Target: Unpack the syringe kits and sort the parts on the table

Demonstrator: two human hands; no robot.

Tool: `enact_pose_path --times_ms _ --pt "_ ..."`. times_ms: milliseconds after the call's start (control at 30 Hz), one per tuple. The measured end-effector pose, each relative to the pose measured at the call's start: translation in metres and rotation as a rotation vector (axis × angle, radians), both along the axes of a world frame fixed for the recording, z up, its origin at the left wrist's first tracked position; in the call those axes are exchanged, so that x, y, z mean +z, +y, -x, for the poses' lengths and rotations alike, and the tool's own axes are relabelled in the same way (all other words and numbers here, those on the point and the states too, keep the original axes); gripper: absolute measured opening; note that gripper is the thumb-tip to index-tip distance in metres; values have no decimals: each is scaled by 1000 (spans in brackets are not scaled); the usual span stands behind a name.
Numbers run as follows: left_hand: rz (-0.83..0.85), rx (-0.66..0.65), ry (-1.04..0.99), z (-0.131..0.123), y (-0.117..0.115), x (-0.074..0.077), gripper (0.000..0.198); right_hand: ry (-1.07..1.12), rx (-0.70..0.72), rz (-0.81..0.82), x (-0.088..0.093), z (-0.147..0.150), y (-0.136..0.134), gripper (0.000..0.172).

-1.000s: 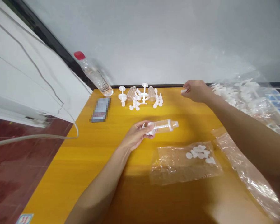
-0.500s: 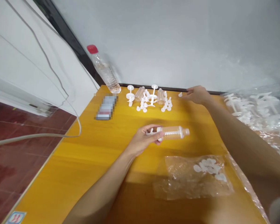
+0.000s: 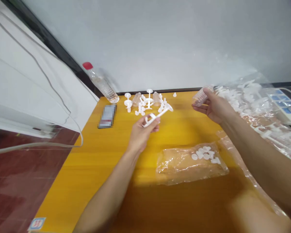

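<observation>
My left hand (image 3: pixel 142 131) holds a white plunger rod (image 3: pixel 158 115) above the yellow table (image 3: pixel 92 161), with the rod pointing up and to the right. My right hand (image 3: pixel 214 105) holds a clear plastic barrel (image 3: pixel 199 96) near the table's far right. The two pieces are apart. Behind my left hand lies a cluster of small white plungers, caps and clear barrels (image 3: pixel 146 102). A single small white cap (image 3: pixel 174 94) sits alone to the right of that cluster.
A red-capped water bottle (image 3: pixel 100 82) leans at the far left corner, with a phone (image 3: pixel 107 116) beside it. A clear bag with white discs (image 3: pixel 190 161) lies in front. A large bag of white parts (image 3: pixel 254 103) and a power strip (image 3: pixel 285 105) are at right.
The assembled piece in my left hand has come apart: my right hand left the small cap on the table and now holds the clear barrel, and my left hand keeps the white plunger.
</observation>
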State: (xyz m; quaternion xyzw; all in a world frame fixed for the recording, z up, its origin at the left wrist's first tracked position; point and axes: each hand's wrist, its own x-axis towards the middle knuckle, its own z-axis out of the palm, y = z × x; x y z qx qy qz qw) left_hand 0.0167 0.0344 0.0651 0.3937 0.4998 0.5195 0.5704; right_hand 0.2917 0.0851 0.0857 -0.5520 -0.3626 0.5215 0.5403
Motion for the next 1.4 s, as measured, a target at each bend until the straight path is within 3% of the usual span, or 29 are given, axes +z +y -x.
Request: enact_pose_path --times_ms 100,233,333,500,733,967,1167,1300,1400 --pt "-189 68 176 3 28 9 46 -311 -1 172 -4 -11 30 39" --pt "-376 157 757 -42 78 13 41 -804 121 308 -14 6 58 47" --pt "-427 193 1137 -80 106 4 44 -1001 205 274 -20 22 71 53" --pt "-457 148 1424 -111 134 -18 37 -1182 248 198 -32 28 87 60" --pt "-446 52 1444 -113 139 -35 43 -1146 318 155 -39 19 90 65" --pt "-540 -138 1380 -98 123 -27 54 -1095 383 181 -32 13 89 61" --pt "-621 -362 1301 -68 108 -25 73 -1107 404 173 -30 14 88 58" --pt "-671 -343 1391 -57 98 -32 55 -1130 418 170 -29 14 86 59" --pt "-726 -298 1471 -67 99 -39 38 -1147 439 161 -26 15 87 58"
